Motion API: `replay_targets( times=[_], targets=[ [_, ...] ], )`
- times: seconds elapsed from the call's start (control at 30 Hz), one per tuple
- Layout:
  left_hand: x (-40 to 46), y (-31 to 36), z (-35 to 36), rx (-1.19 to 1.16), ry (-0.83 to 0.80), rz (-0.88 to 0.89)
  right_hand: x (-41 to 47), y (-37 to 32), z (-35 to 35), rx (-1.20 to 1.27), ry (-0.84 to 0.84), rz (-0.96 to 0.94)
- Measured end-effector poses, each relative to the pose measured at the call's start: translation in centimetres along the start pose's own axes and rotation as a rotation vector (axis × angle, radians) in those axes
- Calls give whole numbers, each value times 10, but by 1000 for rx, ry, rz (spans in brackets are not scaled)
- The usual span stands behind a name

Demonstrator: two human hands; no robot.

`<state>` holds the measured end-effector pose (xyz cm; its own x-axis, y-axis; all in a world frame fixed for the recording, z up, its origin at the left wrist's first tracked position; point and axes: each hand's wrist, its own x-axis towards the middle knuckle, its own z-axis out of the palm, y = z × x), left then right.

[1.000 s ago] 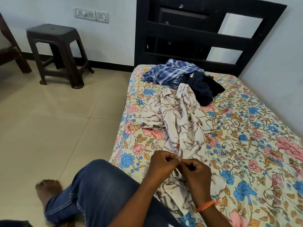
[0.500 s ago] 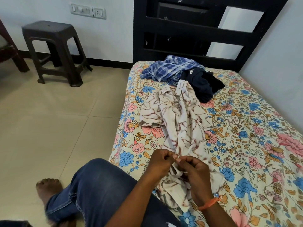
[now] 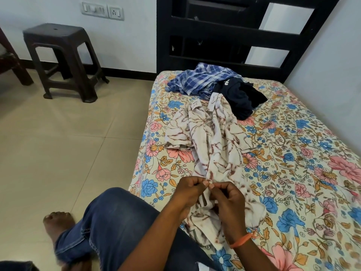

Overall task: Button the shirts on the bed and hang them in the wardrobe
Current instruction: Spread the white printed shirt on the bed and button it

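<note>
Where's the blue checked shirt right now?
In the head view, the blue checked shirt lies crumpled at the far end of the bed, below the dark headboard, touching the dark navy garment on its right.

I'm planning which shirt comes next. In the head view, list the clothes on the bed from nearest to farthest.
Near to far: cream shirt with brown streaks, pinched at its near end by the left hand and right hand → dark navy garment → blue checked shirt, closest to the headboard.

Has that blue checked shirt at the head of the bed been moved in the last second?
No. The blue checked shirt lies just as before, against the dark garment below the headboard.
</note>
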<state>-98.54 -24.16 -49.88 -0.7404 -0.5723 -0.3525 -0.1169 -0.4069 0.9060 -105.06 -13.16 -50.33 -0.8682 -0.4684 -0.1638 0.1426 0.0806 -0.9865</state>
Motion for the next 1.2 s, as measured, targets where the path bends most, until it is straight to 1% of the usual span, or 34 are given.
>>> replay_targets(
  times=[0.07, 0.13, 0.23, 0.27, 0.3, 0.37, 0.4, 0.53, 0.6, 0.63, 0.7, 0.77, 0.83, 0.9, 0.97, 1.0, 1.07, 1.13, 1.2],
  targets=[
    [1, 0, -3, -31, -29, -35, 3, -4, -1, 91, -51, 47],
    [2, 1, -6, -22, -36, -57, 3, -8, -3, 115, -89, 60],
    [0, 1, -5, 84, -9, -37, 4, -3, -7, 21, -68, 30],
    [-1, 1, -3, 188, 8, -7, 4, -2, -8, -33, -45, 20],
    [-3, 2, -1, 370, 32, 23, 5, -2, -9, -96, -7, 3],
    [-6, 2, 5, 873, 137, 92, 12, -4, -10, -246, 85, -108],
    [-7, 1, 7, 1010, 176, 134, 17, -8, -10, -326, 115, -197],
    [-4, -1, 10, 1144, 129, 172, 42, -28, -2, -608, 114, -508],
    [-4, 2, 9, 1188, 104, 223, 57, -31, 7, -808, 94, -614],
    [-5, 3, 10, 1195, 88, 250, 63, -32, 12, -922, 72, -617],
    [-4, 3, 11, 1180, 57, 292, 73, -30, 19, -1136, 7, -524],
    [-2, 1, 9, 1106, 38, 314, 77, -25, 20, -1223, -32, -424],
    [2, 2, 7, 1024, 5, 295, 81, -18, 13, -1121, -1, -379],
    [9, 6, 5, 940, 0, 254, 81, -11, 2, -890, 34, -314],
    [20, 11, 6, 850, 78, 247, 80, -7, -5, -693, 75, -261],
    [26, 13, 8, 831, 135, 275, 79, -7, -7, -641, 97, -231],
    [39, 15, 15, 873, 253, 393, 81, -2, -10, -576, 134, -173],
    [53, 16, 23, 961, 313, 491, 83, 0, -10, -494, 165, -122],
    [68, 13, 29, 1022, 315, 487, 85, 4, -12, -467, 213, -144]
  ],
)
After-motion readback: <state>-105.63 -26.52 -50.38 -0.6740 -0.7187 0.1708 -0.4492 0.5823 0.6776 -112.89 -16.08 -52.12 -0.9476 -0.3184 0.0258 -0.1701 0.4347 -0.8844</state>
